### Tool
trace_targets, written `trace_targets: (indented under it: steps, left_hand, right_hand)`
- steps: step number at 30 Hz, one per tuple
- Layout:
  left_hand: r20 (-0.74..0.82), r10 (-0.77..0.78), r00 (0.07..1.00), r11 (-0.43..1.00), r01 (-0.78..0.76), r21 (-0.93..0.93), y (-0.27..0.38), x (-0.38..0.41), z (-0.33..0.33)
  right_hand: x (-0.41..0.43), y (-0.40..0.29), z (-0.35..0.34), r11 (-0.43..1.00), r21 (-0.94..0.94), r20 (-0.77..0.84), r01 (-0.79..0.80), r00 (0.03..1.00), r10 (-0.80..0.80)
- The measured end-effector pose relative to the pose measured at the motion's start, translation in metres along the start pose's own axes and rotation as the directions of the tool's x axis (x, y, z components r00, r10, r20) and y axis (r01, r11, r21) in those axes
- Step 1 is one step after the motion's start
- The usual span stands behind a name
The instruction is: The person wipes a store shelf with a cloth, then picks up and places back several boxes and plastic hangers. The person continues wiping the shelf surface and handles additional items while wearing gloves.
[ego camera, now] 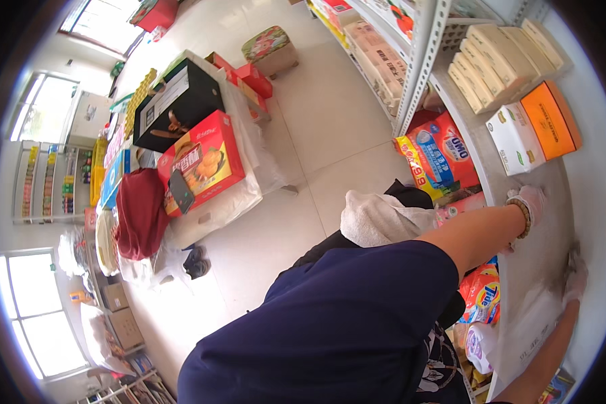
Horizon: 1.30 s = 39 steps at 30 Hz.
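Observation:
My left hand [529, 202], in a thin pale glove with a beaded bracelet at the wrist, rests on the grey metal shelf [545, 227] below a white tissue packet [516, 139]. Its fingers look partly bent; their grip cannot be told. Lower down, my gloved right hand [576, 278] is at the shelf's back edge by the wall. Something dark and blurred shows at its fingertips; whether it is held is unclear. A translucent plastic sheet with writing [527, 341] lies on the shelf beside my right forearm. A whitish towel [381, 219] is draped near my knee, beyond my left arm.
Stacked beige packets [500, 65] and an orange tissue box [550, 121] stand farther along the shelf. Below it are Omo [447, 151] and Tide [482, 295] detergent bags. A perforated upright [424, 60] rises beside them. Behind, a table carries a red gift box [207, 161].

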<state>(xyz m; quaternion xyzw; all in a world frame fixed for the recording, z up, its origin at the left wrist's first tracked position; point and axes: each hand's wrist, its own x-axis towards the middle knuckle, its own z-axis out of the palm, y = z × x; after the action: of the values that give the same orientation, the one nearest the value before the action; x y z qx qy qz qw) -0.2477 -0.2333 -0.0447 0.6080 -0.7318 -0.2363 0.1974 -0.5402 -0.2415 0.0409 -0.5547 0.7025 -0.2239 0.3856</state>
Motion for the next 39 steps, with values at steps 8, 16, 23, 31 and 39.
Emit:
trace_targets:
  steps: [8, 16, 23, 31, 39]
  left_hand:
    - [0.289, -0.070, 0.955, 0.997, 0.066, 0.026, -0.002, -0.020, -0.055]
    - [-0.133, 0.132, 0.982, 0.943, -0.166, -0.289, 0.086, -0.070, -0.068]
    - [-0.540, 0.217, 0.813, 0.783, -0.475, -0.402, 0.059, -0.182, -0.164]
    - [-0.468, -0.243, 0.850, 0.966, 0.257, -0.035, -0.202, -0.413, -0.207]
    - [-0.776, -0.578, -0.251, 0.196, 0.881, -0.431, -0.332, -0.708, -0.234]
  right_hand:
    - [-0.055, -0.059, 0.010, 0.931, 0.152, 0.095, 0.332, 0.933, -0.348]
    - [-0.134, -0.042, 0.128, 0.793, 0.219, 0.311, 0.568, 0.730, -0.609]
    - [-0.234, -0.062, 0.190, 0.802, 0.597, 0.401, 0.023, 0.857, -0.323]
    - [-0.246, -0.030, 0.219, 0.731, 0.681, 0.270, -0.039, 0.942, -0.201]
    - [-0.245, -0.044, 0.249, 0.806, 0.592, 0.265, -0.012, 0.947, -0.181]
